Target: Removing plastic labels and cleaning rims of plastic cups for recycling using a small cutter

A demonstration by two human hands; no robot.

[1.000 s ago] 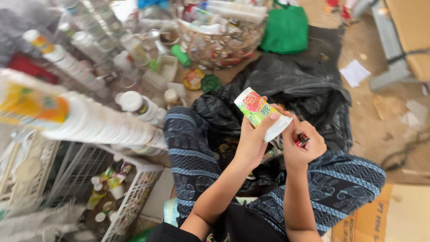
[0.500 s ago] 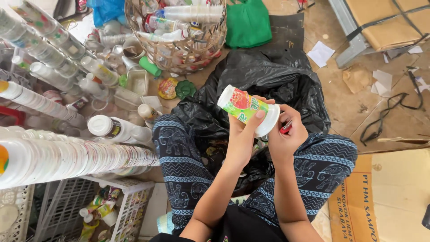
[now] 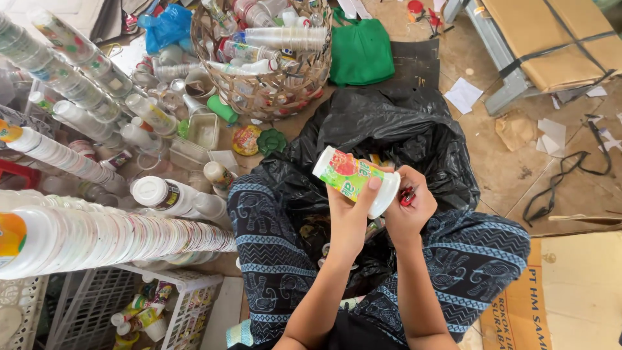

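Holding a small plastic cup (image 3: pixel 350 178) above my lap, I have it lying on its side, its narrow base pointing up and to my left and its wide white rim turned down toward my right. Its body is white with a printed wrap in bright green, red and orange, and the wrap covers most of the side facing me. My left hand (image 3: pixel 350 214) comes up from below and is curled round the cup, thumb pressed on the printed side near the rim and the fingers hidden behind it, so it is closed firmly on the cup. My right hand (image 3: pixel 408 207) sits just beside the rim, touching it with the fingertips, and is folded nearly shut round a small red tool (image 3: pixel 407 196) that peeks out between the fingers; what kind of tool it is I cannot tell. Under both hands a black plastic bag (image 3: pixel 402 129) lies crumpled open across my knees, over my dark blue patterned trousers (image 3: pixel 272 233). On the floor beyond the bag stands a woven basket (image 3: pixel 285 91) full of clear and white cups, with a green cloth bag (image 3: pixel 361 52) just beside it. To my left, long nested stacks of white cups (image 3: pixel 116 236) lie on their sides above a white plastic crate (image 3: pixel 188 298).
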